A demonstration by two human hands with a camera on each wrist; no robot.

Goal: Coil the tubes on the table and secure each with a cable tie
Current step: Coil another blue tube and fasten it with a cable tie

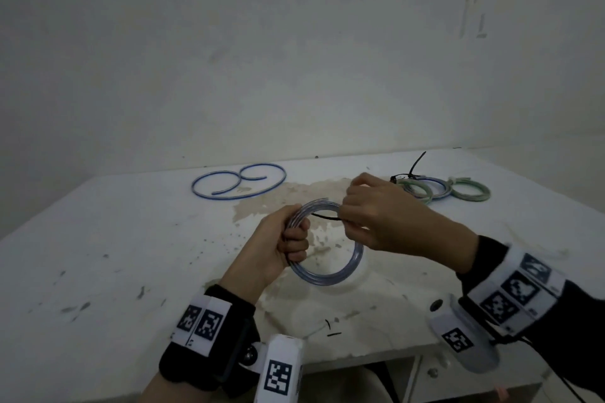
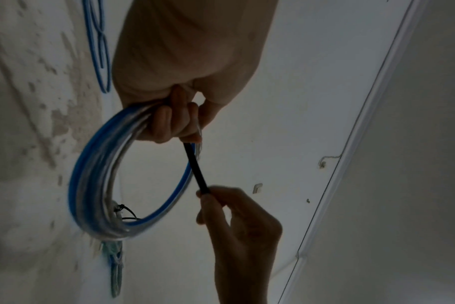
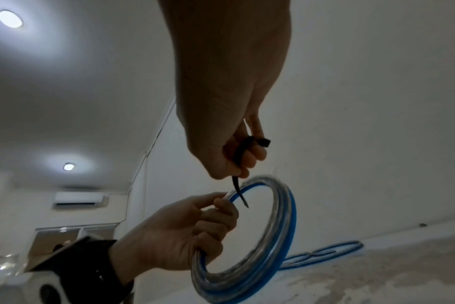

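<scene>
My left hand (image 1: 288, 239) grips a coil of clear tube with a blue stripe (image 1: 340, 275), held just above the table (image 1: 98, 255). The same coil (image 2: 96, 185) (image 3: 278, 236) hangs from the curled fingers in both wrist views. My right hand (image 1: 366, 216) pinches a black cable tie (image 1: 327, 216), whose thin tip points through the ring toward the left fingers. In the right wrist view the tie (image 3: 240, 156) runs across the fingers, its head by the fingertips. In the left wrist view the cable tie (image 2: 195, 166) spans between both hands.
A loose blue-striped tube (image 1: 239, 183) lies in open loops at the back left. Three tied coils (image 1: 442, 190) with a spare black tie (image 1: 414, 167) sit at the back right. The tabletop is stained and peeling in the middle. The table's front edge is near my wrists.
</scene>
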